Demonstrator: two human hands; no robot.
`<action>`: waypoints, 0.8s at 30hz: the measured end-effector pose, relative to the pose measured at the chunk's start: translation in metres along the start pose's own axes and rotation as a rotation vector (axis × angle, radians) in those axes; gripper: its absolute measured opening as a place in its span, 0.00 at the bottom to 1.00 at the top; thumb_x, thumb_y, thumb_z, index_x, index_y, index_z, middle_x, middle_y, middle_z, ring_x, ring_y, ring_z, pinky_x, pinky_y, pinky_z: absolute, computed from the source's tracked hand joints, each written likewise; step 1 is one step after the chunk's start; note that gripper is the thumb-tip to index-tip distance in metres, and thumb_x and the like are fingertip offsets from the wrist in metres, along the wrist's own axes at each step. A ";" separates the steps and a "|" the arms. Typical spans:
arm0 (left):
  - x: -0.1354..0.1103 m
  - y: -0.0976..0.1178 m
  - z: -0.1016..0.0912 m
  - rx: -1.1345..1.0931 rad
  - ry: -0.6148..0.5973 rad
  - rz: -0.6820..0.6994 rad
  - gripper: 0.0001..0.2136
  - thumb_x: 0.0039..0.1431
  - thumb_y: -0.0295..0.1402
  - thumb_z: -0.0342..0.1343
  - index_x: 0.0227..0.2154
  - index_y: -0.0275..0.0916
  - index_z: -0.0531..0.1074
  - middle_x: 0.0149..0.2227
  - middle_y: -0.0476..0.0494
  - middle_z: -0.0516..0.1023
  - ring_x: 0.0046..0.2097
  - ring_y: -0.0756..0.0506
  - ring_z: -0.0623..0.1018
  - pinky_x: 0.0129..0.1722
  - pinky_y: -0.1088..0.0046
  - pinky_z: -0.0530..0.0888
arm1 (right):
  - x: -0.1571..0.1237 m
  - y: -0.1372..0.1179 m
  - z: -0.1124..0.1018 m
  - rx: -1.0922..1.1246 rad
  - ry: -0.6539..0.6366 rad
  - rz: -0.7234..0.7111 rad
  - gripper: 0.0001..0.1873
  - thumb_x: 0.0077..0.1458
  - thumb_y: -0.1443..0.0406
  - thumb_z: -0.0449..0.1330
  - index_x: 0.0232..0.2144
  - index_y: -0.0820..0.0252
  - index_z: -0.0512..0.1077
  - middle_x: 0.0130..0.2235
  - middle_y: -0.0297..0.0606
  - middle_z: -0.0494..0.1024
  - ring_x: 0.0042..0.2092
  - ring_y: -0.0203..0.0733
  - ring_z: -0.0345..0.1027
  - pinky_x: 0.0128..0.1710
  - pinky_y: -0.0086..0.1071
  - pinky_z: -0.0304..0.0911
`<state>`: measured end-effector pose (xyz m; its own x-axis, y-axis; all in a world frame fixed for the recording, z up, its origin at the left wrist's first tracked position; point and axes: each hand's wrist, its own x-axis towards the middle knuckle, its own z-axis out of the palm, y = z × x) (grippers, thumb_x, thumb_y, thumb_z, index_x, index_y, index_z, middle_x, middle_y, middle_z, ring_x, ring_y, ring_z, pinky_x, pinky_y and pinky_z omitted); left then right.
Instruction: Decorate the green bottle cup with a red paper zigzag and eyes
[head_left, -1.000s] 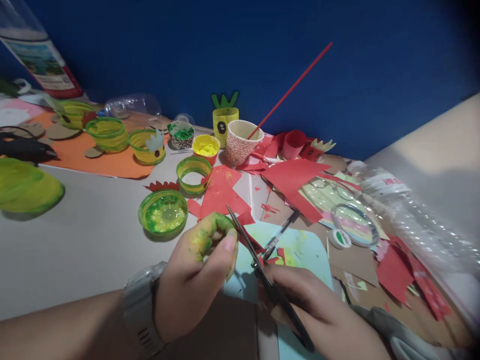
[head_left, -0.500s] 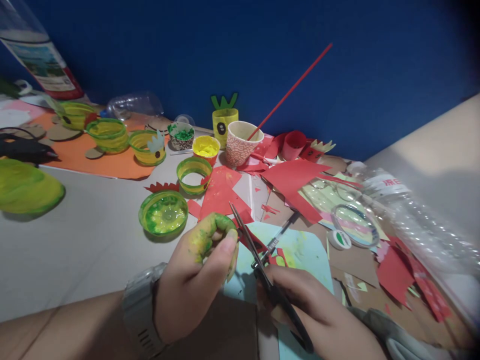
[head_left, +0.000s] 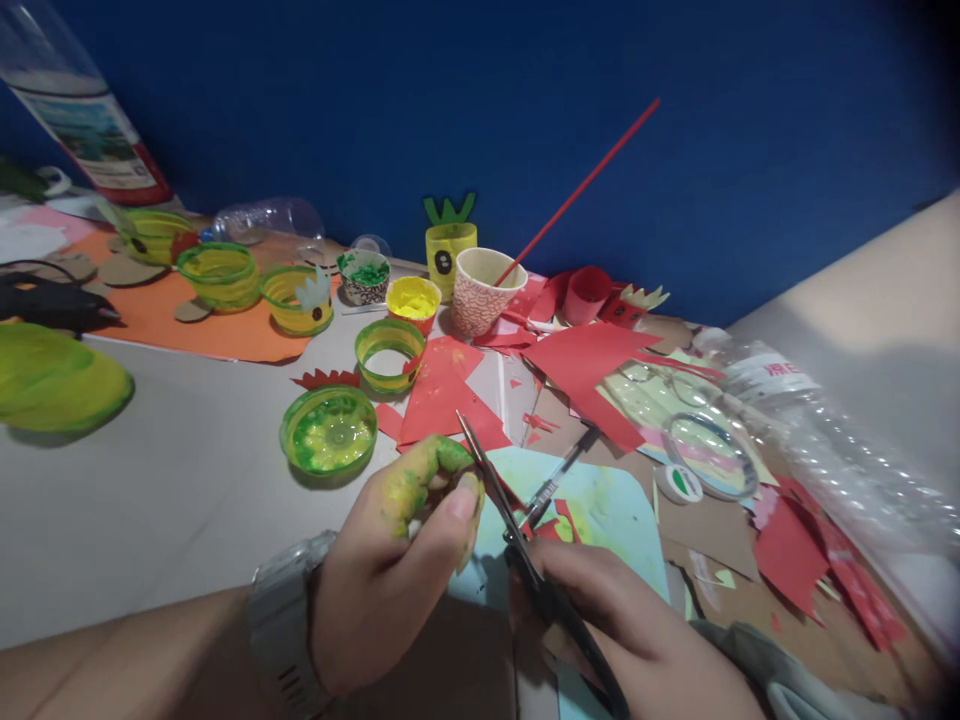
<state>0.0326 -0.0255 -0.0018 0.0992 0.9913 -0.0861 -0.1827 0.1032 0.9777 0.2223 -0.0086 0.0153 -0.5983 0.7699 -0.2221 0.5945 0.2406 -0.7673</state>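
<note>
My right hand (head_left: pixel 592 610) grips a pair of black-handled scissors (head_left: pixel 501 492), blades pointing up and away from me. Beside the blades, my left hand (head_left: pixel 405 555) is closed in a pinch, with green and yellow paint on its fingers. Whatever lies between thumb and forefinger is mostly hidden; a bit of red shows by the blades. Under both hands lies a light blue sheet (head_left: pixel 622 510) with paint smears, a pen (head_left: pixel 547 490) and red paper scraps (head_left: pixel 551 528). To the left stands a green-painted bottle base (head_left: pixel 330 432) with a red paper crest (head_left: pixel 324 380).
Behind are green-yellow rings (head_left: pixel 390 356), a yellow paint cup (head_left: pixel 414 300), a green paint cup (head_left: pixel 365 276) and a patterned cup (head_left: pixel 486 300) holding a red stick. Red paper (head_left: pixel 585 365), a tape roll (head_left: pixel 712 455) and a clear bottle (head_left: pixel 840 450) lie right. A glue gun (head_left: pixel 52 300) sits far left.
My left hand has shifted slightly right and down, closer to the scissors. The blades look closer together than before. The view has tilted a little.
</note>
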 end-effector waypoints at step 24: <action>-0.004 -0.013 -0.002 0.069 0.035 0.086 0.09 0.68 0.35 0.47 0.31 0.41 0.63 0.26 0.52 0.62 0.28 0.51 0.63 0.28 0.77 0.64 | 0.002 0.002 0.002 0.071 -0.016 -0.051 0.21 0.61 0.54 0.50 0.23 0.57 0.72 0.23 0.35 0.74 0.27 0.39 0.69 0.28 0.29 0.67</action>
<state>0.0331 -0.0301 -0.0141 0.0514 0.9987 -0.0065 -0.1209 0.0127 0.9926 0.2213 -0.0078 0.0121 -0.6358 0.7478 -0.1911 0.5238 0.2363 -0.8184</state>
